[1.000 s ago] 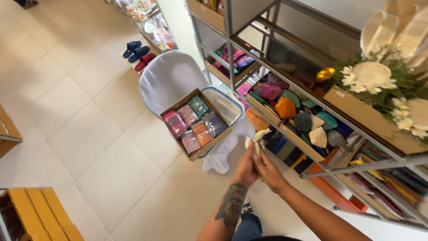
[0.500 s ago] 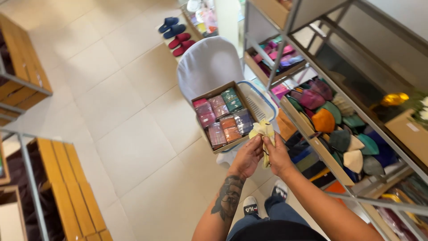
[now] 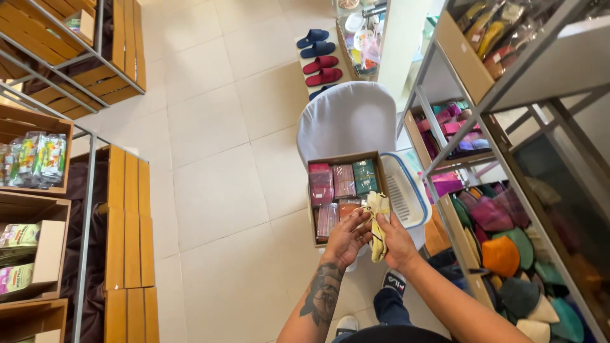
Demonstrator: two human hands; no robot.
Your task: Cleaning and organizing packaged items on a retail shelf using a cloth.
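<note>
pale tiles below, shelves [image 3: 508, 209] at three o'clock. my left hand [image 3: 346, 238] and right hand [image 3: 397, 241] both clamped on a cream cloth pouch [image 3: 379, 219], over the cardboard box [image 3: 346, 190] at twelve. loose grip, and it could drop among the packets.

one head view, looking steeply down

we look from above onto our hands, a box [image 3: 343, 184] on a chair and floor tiles [image 3: 216, 146].

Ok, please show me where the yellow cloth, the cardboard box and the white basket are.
yellow cloth [image 3: 379, 223], head view, middle of the fabric.
cardboard box [image 3: 312, 204], head view, left wall.
white basket [image 3: 416, 190], head view, blue rim.
</note>
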